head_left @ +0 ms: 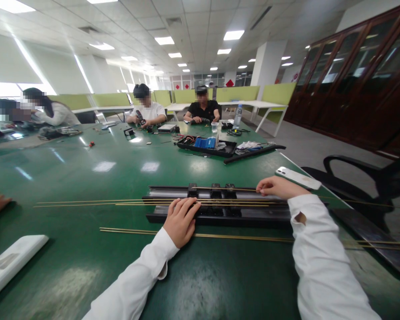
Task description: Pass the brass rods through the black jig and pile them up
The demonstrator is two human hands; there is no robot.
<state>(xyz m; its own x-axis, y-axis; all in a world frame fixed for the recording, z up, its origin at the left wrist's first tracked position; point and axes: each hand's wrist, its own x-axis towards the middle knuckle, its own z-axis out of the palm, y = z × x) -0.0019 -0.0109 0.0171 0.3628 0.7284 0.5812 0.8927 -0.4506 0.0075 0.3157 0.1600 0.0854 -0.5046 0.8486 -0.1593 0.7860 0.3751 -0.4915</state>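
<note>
Now we press our left hand flat, fingers spread and gripping nothing, on the brass rods that lie lengthwise across the black rail on the green table. Our right hand curls at the rail's far edge, fingertips seemingly pinching a single rod. More rods lie just nearer us.

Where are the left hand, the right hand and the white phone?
left hand point(182, 221), head view, back of the hand.
right hand point(277, 187), head view, back of the hand.
white phone point(298, 178), head view, middle of its back.
</note>
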